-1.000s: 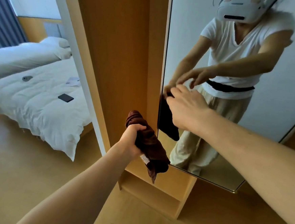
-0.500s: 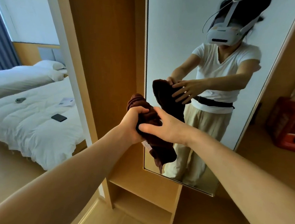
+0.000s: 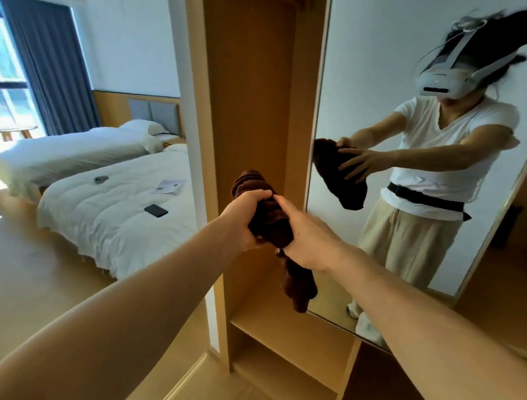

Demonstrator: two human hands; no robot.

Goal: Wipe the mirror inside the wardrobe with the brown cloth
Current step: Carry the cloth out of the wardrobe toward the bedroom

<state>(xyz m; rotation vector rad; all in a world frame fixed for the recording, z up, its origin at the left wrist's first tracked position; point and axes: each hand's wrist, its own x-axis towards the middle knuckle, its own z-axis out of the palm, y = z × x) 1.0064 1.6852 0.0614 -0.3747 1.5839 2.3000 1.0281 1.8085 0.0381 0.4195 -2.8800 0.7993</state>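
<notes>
Bedroom floor and two white beds fill the nine o'clock side, the wooden wardrobe stands at twelve, and its tall mirror runs toward three o'clock. Both hands meet just left of the glass: left hand with fingers closed around the bunched brown cloth, right hand gripping it lower down (a tail hangs toward six o'clock). Wiping looks not yet begun; next, press the cloth flat against the mirror.

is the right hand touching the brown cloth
Touching. The head view shows the right hand closed on the brown cloth, fingers wrapped over its bunched middle, beside the left hand gripping it too.
</notes>
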